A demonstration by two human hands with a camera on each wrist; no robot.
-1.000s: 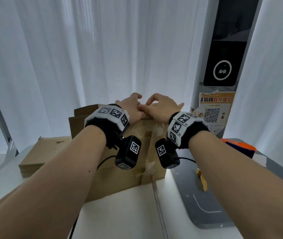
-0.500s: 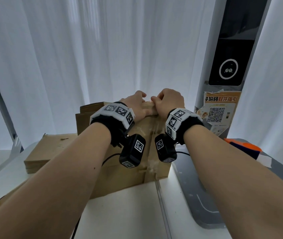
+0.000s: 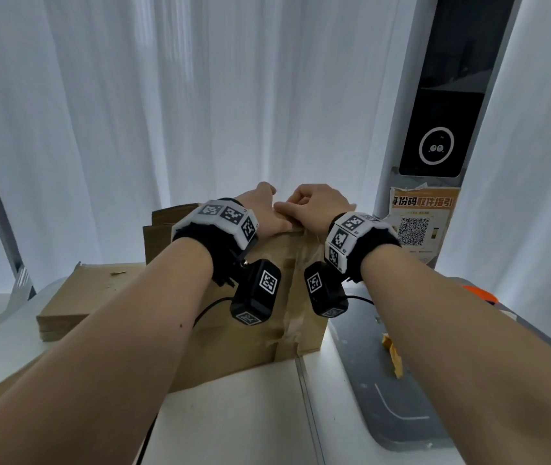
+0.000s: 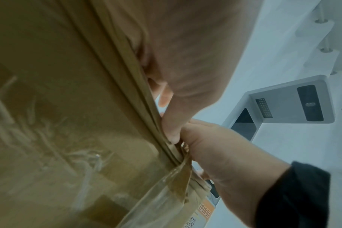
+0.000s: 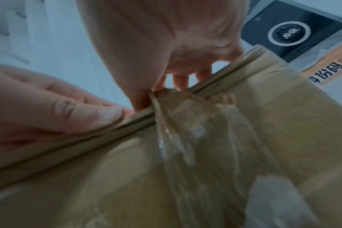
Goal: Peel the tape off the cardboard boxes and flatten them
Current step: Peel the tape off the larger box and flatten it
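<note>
white curtains hang behind a white table where a standing cardboard box faces the person, its top edge at the hands; a stack of flattened cardboard lies to the left, a grey tray to the right, and a tall kiosk with an orange qr notice stands behind; the left hand rests on the box's top edge with the thumb pressing the rim, holding it down; whether its other fingers curl over the far side cannot be told; the right hand has its fingers curled and pinching the loose end of the clear tape just at that edge, beside the left thumb; the tape runs down the near face, wrinkled and glossy; the tape looks thin, stretchy and sticky, likely to tear or string if pulled sideways, so a grip low on the lifted end and a steady pull along the seam seems best; the cardboard looks light and stiff but creasable, so it needs the bracing hand close to the peel point; compared with half a second ago, the hands sit much as they did at the top edge, and the right fist has loosened a little, with the knuckles raised from the rim.
</note>
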